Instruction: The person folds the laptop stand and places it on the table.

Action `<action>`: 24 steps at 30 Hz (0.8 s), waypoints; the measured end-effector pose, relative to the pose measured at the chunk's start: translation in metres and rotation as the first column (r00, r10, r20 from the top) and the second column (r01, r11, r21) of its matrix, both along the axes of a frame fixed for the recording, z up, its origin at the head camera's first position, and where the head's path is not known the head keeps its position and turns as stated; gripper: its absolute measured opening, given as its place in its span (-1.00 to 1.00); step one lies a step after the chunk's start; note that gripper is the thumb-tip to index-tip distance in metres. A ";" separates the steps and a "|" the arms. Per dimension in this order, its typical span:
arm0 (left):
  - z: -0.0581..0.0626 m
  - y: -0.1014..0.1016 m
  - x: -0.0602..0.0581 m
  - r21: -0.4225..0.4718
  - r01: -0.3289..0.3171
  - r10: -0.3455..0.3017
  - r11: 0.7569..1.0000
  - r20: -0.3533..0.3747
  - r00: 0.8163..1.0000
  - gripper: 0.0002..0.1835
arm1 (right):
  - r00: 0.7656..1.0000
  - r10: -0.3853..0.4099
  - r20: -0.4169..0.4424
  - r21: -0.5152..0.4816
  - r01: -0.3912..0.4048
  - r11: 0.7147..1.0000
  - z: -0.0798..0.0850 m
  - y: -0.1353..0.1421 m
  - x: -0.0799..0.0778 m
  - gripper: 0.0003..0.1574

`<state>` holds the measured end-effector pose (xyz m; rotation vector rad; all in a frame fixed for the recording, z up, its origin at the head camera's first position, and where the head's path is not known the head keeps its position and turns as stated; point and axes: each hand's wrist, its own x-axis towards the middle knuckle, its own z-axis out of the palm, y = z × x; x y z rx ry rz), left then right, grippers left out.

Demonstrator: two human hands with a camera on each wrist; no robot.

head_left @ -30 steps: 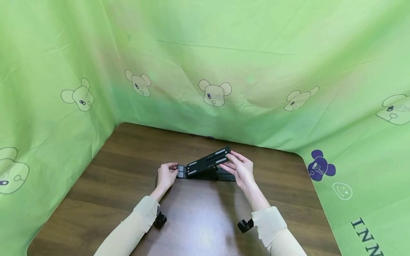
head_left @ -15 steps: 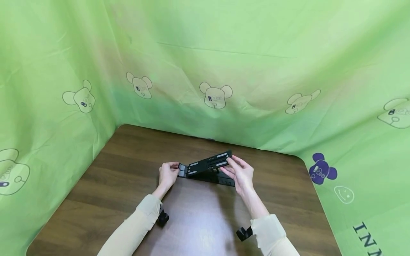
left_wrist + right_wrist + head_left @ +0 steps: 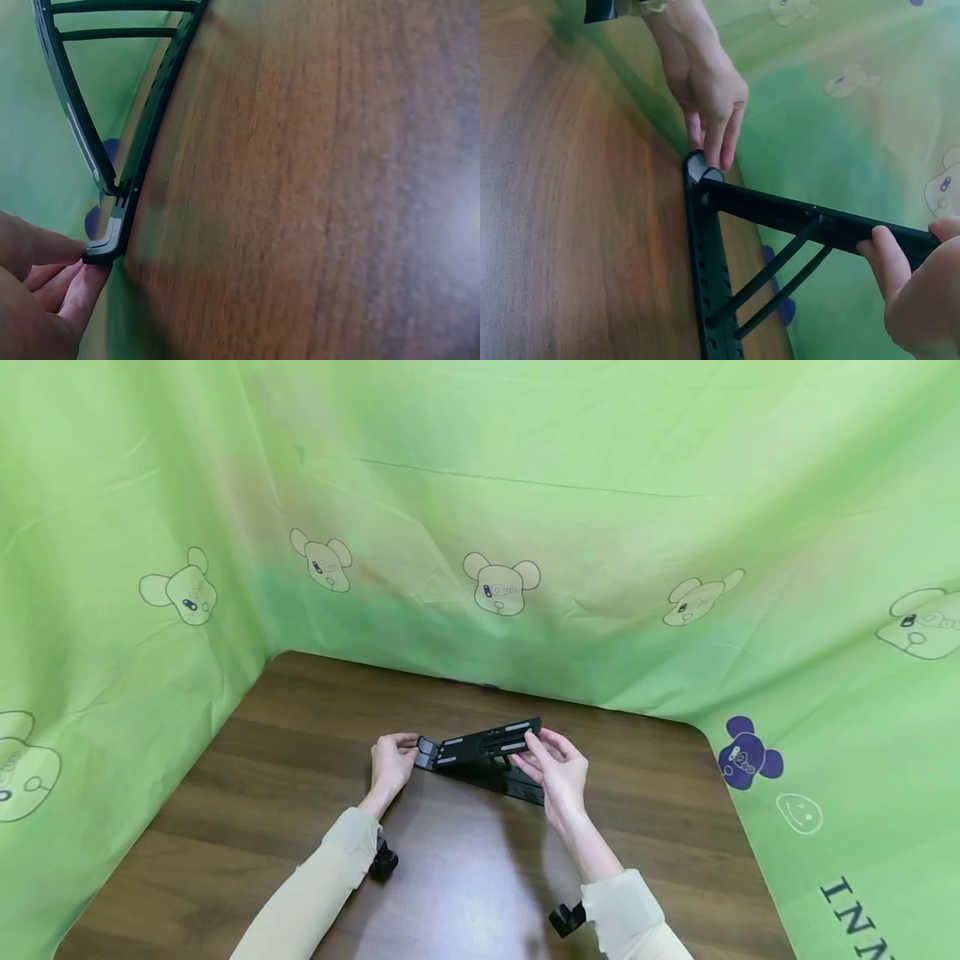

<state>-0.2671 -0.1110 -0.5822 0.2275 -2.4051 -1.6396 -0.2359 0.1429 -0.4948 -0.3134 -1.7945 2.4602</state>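
A black folding laptop stand (image 3: pixel 480 747) with pale grip strips stands part unfolded on the wooden table. Its upper plate slopes up to the right over a notched base (image 3: pixel 709 270), and two thin struts (image 3: pixel 116 34) bridge them. At the left end, my left hand (image 3: pixel 390 768) pinches the grey-padded lip (image 3: pixel 112 232) between thumb and fingers. My right hand (image 3: pixel 561 777) grips the raised end of the upper plate, thumb on top and fingers beneath. In the right wrist view, the struts' lower ends meet the notched base.
The brown wooden table (image 3: pixel 300 710) has rounded back corners. A green curtain (image 3: pixel 420 627) with printed mouse heads encloses the back and both sides. Black camera mounts (image 3: pixel 567 918) hang at both wrists, close over the tabletop.
The stand has turned slightly, its right end swinging nearer to me. Its upper plate's raised end is a little lower, and my right hand has come down with it. Both hands keep their hold.
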 end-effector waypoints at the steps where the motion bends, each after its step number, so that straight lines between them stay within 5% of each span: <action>1: 0.000 0.000 -0.001 0.005 0.001 -0.001 1.000 -0.005 1.000 -0.75 | 1.000 0.007 -0.009 0.012 -0.007 1.000 -0.001 0.000 0.000 -0.58; 7: -0.006 -0.005 0.003 -0.061 0.037 -0.040 0.997 -0.035 0.999 -0.68 | 0.995 0.065 -0.073 0.178 -0.051 0.983 -0.008 0.013 0.001 -0.50; 11: -0.005 -0.011 0.016 -0.262 0.063 -0.103 0.963 -0.141 0.985 -0.63 | 0.984 0.104 -0.144 0.366 -0.044 0.930 -0.022 0.033 -0.003 -0.50; 15: -0.008 -0.014 0.029 -0.467 0.078 -0.222 0.881 -0.262 0.939 -0.60 | 0.970 0.171 -0.171 0.604 -0.034 0.797 -0.045 0.056 -0.009 -0.56; 17: -0.022 -0.015 0.028 -0.539 0.082 -0.278 0.839 -0.292 0.915 -0.59 | 0.961 0.213 -0.179 0.692 -0.031 0.722 -0.061 0.068 -0.013 -0.54; 22: -0.059 -0.016 0.019 -0.630 0.116 -0.347 0.768 -0.257 0.902 -0.53 | 0.931 0.296 -0.216 0.854 0.033 0.519 -0.120 0.101 -0.033 -0.48; 24: -0.060 -0.014 0.021 -0.639 0.145 -0.362 0.755 -0.223 0.905 -0.52 | 0.915 0.336 -0.222 0.899 0.059 0.434 -0.144 0.113 -0.043 -0.45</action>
